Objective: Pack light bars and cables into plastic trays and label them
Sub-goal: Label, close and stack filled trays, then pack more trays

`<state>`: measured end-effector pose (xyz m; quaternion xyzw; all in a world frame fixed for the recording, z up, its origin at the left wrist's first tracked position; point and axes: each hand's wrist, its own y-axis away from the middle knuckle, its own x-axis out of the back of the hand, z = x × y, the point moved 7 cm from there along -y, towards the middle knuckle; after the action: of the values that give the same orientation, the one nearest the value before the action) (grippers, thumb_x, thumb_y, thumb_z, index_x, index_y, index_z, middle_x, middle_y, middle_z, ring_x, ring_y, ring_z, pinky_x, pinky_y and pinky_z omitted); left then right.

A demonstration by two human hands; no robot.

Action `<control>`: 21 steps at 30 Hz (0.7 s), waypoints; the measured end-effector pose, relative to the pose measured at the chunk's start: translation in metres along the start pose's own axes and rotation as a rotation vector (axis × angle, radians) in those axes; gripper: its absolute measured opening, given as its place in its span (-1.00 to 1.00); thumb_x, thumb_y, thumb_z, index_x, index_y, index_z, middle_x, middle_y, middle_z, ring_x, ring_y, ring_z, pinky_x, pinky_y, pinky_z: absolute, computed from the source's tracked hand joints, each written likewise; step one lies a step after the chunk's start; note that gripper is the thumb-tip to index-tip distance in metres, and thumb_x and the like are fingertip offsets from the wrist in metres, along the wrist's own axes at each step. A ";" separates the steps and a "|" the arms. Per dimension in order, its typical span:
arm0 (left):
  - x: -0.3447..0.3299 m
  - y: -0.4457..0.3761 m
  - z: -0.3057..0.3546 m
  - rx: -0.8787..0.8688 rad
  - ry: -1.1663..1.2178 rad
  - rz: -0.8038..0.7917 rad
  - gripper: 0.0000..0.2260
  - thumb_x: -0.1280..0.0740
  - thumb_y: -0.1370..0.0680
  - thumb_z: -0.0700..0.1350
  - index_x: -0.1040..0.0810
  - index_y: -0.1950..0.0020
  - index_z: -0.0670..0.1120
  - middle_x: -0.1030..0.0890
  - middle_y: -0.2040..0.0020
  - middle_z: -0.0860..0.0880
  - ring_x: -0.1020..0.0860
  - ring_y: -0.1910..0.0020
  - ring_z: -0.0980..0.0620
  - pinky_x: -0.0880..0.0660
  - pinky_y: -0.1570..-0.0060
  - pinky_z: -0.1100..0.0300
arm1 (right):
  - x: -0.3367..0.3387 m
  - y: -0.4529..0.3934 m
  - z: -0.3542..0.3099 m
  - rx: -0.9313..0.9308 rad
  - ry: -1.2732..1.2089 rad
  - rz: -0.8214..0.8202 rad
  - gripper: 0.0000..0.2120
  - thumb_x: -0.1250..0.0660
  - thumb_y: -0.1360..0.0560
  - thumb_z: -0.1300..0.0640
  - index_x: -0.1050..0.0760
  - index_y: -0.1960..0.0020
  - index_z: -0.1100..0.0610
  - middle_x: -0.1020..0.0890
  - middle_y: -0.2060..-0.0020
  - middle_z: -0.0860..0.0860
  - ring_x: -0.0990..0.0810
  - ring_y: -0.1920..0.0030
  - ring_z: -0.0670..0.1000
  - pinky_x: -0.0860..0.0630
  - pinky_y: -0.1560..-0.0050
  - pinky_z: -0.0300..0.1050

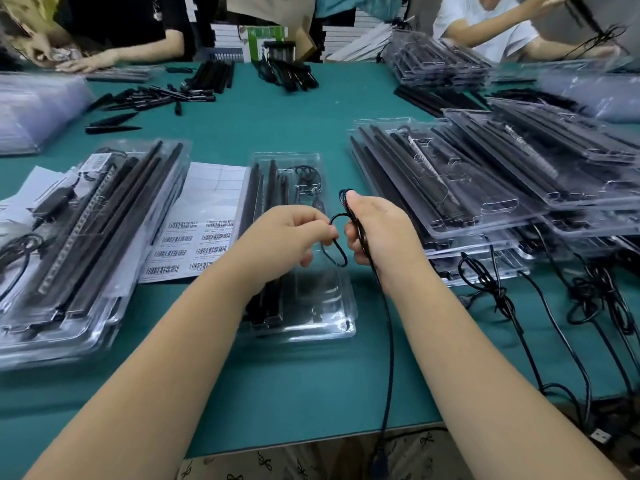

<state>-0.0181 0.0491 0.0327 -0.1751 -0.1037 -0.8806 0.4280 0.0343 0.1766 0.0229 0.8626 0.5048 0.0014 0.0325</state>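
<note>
Head view: the right hand (375, 230) grips a coiled black cable (360, 233), thumb on top; the left hand (289, 237) pinches 1 loop beside it. Both hover above a clear tray (304, 327), apparently holding light bars (268, 306). Label sheet (197, 237) lies left.

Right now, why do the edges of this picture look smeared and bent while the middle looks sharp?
Head view: the hands, left and right, and the cable are sharp; the tray stacks at the edges smear with motion, the wide lens bows the table, and glare whitens the plastic.
</note>
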 end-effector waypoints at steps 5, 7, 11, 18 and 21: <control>0.002 -0.001 -0.010 0.069 0.285 0.067 -0.72 -0.30 -0.58 -0.06 -0.63 0.32 0.03 -0.62 0.28 0.08 -0.46 0.49 0.16 -0.36 0.53 0.35 | -0.002 0.003 -0.004 0.121 0.104 -0.031 -0.84 -0.34 -0.51 0.04 -0.53 0.19 0.11 -0.52 0.54 -0.07 -0.41 0.56 -0.16 -0.30 0.56 -0.34; 0.002 -0.002 -0.012 0.071 0.342 0.072 -0.71 -0.30 -0.59 -0.06 -0.64 0.32 0.02 -0.62 0.31 0.11 -0.50 0.47 0.16 -0.43 0.50 0.34 | -0.005 0.005 -0.003 0.150 0.144 -0.048 -0.79 -0.34 -0.52 0.04 -0.59 0.25 0.10 -0.53 0.52 -0.08 -0.44 0.52 -0.17 -0.39 0.52 -0.32; 0.005 -0.003 -0.016 0.093 0.459 0.073 -0.71 -0.34 -0.56 -0.09 -0.68 0.34 -0.03 -0.64 0.33 0.04 -0.57 0.42 0.12 -0.51 0.42 0.31 | -0.007 0.007 -0.002 0.189 0.250 -0.066 -0.68 -0.28 -0.55 0.04 -0.60 0.25 0.23 -0.50 0.42 0.10 -0.46 0.46 -0.08 -0.47 0.48 -0.24; 0.005 -0.006 -0.020 0.123 0.526 0.012 -0.84 -0.43 -0.38 -0.03 -0.70 0.33 -0.08 -0.66 0.32 -0.06 -0.63 0.37 0.09 -0.55 0.35 0.31 | -0.011 0.013 -0.004 0.196 0.376 -0.215 -0.78 -0.22 -0.58 0.08 -0.63 0.09 0.07 -0.66 0.33 -0.02 -0.56 0.37 -0.11 -0.50 0.41 -0.29; 0.005 -0.006 -0.019 0.101 0.530 -0.026 -0.79 -0.47 -0.28 0.06 -0.71 0.30 -0.08 -0.65 0.32 -0.05 -0.63 0.34 0.06 -0.56 0.32 0.29 | -0.014 0.014 -0.007 0.245 0.390 -0.257 -0.78 -0.25 -0.57 0.12 -0.61 0.12 -0.12 -0.66 0.30 0.00 -0.58 0.29 -0.02 -0.52 0.29 -0.15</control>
<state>-0.0299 0.0431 0.0167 0.0842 -0.0340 -0.8949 0.4370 0.0398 0.1578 0.0313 0.7722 0.6035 0.1025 -0.1704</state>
